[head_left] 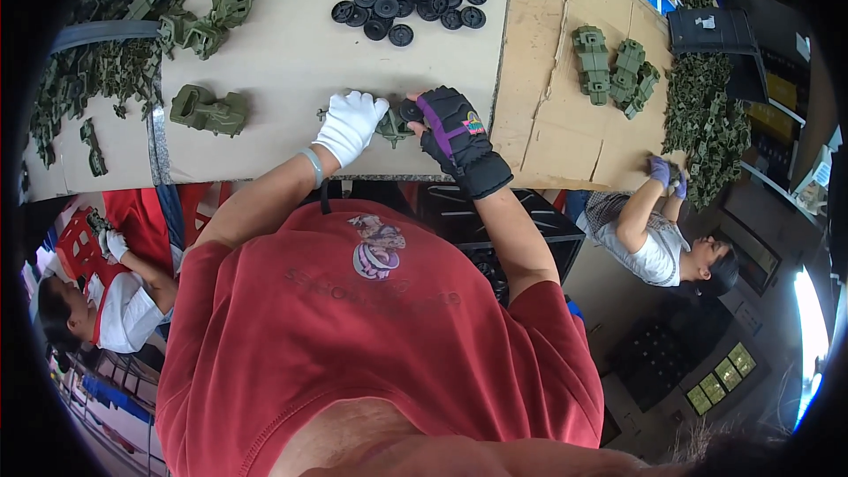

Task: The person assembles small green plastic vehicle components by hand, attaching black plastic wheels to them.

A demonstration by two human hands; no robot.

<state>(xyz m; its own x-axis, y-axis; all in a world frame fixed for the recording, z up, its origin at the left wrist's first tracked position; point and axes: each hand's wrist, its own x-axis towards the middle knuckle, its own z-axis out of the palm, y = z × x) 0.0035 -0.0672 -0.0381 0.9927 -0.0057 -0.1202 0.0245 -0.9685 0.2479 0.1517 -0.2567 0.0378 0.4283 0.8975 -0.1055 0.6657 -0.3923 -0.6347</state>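
Through my feed I see a cardboard-covered table (291,62) carrying loose black wheels (386,7) farther off, one green vehicle-shaped body (209,112) nearer, three green pieces (592,66) rightward, and piled green parts (707,128) at both ends.

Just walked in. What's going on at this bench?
A person's left hand in a white glove is closed on an olive-green plastic part, mostly hidden by the glove. The right hand in a black-and-purple glove pinches a round black wheel against or close beside it; whether they're joined, I can't tell. A loose pile of black wheels lies beyond the hands, and a chunky olive-green vehicle-shaped body sits to the left.
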